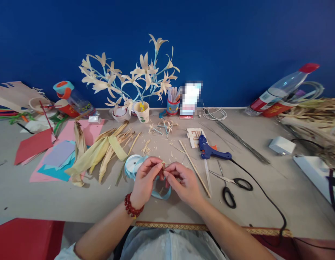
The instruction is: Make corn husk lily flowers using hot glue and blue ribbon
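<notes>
My left hand (145, 180), with a red bead bracelet (131, 206) at its wrist, meets my right hand (185, 182) over the front of the table. Both are closed, thumbs and fingertips pinching a small brownish piece (163, 165) that looks like corn husk; fingers cover most of it. A roll of light blue ribbon (131, 167) lies just beyond my left hand, partly covered by it. Below the fingertips a loose loop of blue ribbon (163, 195) curves; whether it joins the held piece I cannot tell.
Right of my hands lie a thin stick (195, 169), black-handled scissors (229, 196) and a corded blue glue gun (214, 152). Corn husks (104, 159) and colored paper (55, 159) spread leftward. Husk flowers (145, 68) stand in a paper cup (142, 115) at the back.
</notes>
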`<action>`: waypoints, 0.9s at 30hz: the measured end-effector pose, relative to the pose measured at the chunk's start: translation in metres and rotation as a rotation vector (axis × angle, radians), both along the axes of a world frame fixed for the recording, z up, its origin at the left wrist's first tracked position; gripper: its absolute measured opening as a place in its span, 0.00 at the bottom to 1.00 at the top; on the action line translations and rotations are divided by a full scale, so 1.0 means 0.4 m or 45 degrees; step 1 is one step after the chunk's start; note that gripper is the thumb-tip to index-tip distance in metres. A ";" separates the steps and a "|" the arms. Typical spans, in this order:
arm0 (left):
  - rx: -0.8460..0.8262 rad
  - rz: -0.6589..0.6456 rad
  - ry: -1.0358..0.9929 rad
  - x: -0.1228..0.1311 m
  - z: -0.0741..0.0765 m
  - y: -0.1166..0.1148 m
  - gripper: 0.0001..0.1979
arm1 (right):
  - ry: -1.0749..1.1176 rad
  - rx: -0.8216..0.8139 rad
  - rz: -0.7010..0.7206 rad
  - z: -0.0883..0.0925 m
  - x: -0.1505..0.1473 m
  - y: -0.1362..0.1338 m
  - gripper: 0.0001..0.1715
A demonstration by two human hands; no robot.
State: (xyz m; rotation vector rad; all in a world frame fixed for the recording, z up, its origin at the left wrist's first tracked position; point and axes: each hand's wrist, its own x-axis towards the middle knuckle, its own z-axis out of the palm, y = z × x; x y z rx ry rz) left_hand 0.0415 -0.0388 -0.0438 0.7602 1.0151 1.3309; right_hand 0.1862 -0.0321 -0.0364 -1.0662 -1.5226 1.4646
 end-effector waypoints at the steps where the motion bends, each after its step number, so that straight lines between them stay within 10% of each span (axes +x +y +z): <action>1: 0.004 0.002 0.008 0.000 -0.001 0.000 0.06 | -0.001 -0.008 0.000 0.001 0.000 0.000 0.11; 27: -0.006 -0.002 0.055 -0.001 -0.004 -0.001 0.06 | -0.018 -0.005 -0.003 0.001 -0.002 0.003 0.12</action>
